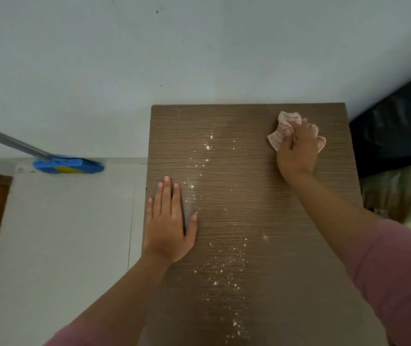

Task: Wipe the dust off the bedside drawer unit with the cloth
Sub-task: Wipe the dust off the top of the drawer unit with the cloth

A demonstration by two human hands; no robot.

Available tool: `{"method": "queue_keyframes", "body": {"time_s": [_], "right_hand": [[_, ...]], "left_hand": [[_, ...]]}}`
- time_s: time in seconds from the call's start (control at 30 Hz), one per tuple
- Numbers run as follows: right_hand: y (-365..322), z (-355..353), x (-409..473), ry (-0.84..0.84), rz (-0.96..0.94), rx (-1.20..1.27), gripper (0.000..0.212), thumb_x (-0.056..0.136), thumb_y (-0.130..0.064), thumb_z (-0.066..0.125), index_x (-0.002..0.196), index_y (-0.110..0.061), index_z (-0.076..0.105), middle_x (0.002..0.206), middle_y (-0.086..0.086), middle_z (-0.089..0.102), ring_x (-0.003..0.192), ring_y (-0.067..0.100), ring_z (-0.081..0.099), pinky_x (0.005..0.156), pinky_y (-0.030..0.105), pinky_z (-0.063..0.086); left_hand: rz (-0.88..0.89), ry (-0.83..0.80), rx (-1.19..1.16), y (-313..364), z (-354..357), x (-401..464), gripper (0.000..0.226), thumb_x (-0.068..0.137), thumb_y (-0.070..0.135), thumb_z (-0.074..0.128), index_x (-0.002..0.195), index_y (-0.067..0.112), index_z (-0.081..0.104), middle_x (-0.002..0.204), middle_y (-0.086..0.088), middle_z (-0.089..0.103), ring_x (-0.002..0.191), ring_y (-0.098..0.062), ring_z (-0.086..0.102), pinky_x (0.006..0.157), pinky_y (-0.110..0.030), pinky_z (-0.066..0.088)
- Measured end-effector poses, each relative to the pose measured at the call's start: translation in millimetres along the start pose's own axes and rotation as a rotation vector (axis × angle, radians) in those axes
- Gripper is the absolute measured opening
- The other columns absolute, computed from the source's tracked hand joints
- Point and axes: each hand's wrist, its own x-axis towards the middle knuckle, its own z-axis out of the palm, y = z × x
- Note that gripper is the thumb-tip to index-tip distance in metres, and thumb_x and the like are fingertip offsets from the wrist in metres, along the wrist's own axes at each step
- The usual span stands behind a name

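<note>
Dust-speckled, one drawer unit top (pixel 262 221) is pressed by two hands — left hand (pixel 168 226) flat, fingers straight; one cloth (pixel 283 132) is gripped by the right hand (pixel 298 148).

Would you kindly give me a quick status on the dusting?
Right hand grips cloth at far right corner. Left hand flat on drawer unit top. White dust streak down the middle, unwiped. Nothing blocking.

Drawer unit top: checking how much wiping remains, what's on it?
On the drawer unit: white dust down its middle, left hand flat, right hand gripping the cloth. Surface beneath hands and cloth is hidden.
</note>
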Motion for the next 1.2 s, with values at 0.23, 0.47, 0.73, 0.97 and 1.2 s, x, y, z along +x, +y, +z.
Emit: {"method": "queue_keyframes", "body": {"time_s": [0.23, 0.47, 0.73, 0.97, 1.2], "right_hand": [[-38.6, 36.7, 7.6, -0.123, -0.196, 0.015, 0.035, 0.096, -0.018, 0.042, 0.129, -0.016, 0.053, 0.147, 0.009, 0.040, 0.141, 0.025, 0.023, 0.117, 0.044, 0.004], [-59.0, 58.2, -0.9, -0.305, -0.401, 0.020, 0.035, 0.095, -0.023, 0.046, 0.129, -0.020, 0.055, 0.148, 0.007, 0.038, 0.143, 0.025, 0.021, 0.115, 0.037, -0.001], [-43.9, 50.2, -20.2, -0.362, -0.563, -0.020, 0.031, 0.092, -0.020, 0.049, 0.120, -0.017, 0.061, 0.143, 0.010, 0.045, 0.139, 0.030, 0.030, 0.114, 0.051, 0.016], [-25.4, 41.6, -55.3, -0.388, -0.583, -0.032, 0.034, 0.093, -0.026, 0.044, 0.122, -0.019, 0.059, 0.141, 0.006, 0.048, 0.139, 0.026, 0.031, 0.113, 0.054, 0.018], [-4.8, 30.4, -109.2, -0.363, -0.548, 0.009, 0.036, 0.093, -0.028, 0.045, 0.124, -0.019, 0.059, 0.142, 0.006, 0.047, 0.139, 0.024, 0.032, 0.114, 0.052, 0.020]], "left_hand": [[-0.012, -0.018, 0.015, 1.2, -1.6, 0.5, 0.073, 0.089, 0.049, 0.033, 0.145, 0.004, 0.020, 0.156, -0.013, 0.010, 0.143, -0.027, 0.007, 0.114, -0.047, 0.017], [-0.029, -0.024, 0.016, 2.2, -1.8, 2.2, 0.073, 0.089, 0.050, 0.032, 0.146, 0.007, 0.018, 0.156, -0.012, 0.010, 0.143, -0.027, 0.008, 0.113, -0.045, 0.015], [-0.027, -0.016, 0.023, 2.0, -0.7, 1.2, 0.073, 0.090, 0.050, 0.032, 0.146, 0.006, 0.017, 0.156, -0.012, 0.008, 0.144, -0.026, 0.006, 0.114, -0.047, 0.016], [-0.023, 0.004, 0.011, 0.9, 2.0, 1.2, 0.073, 0.090, 0.052, 0.028, 0.147, 0.007, 0.014, 0.156, -0.011, 0.006, 0.144, -0.025, 0.003, 0.115, -0.046, 0.012], [0.001, 0.052, 0.011, -0.8, 4.8, 0.4, 0.074, 0.091, 0.051, 0.031, 0.147, 0.007, 0.013, 0.156, -0.013, 0.006, 0.143, -0.026, 0.004, 0.115, -0.045, 0.011]]}}
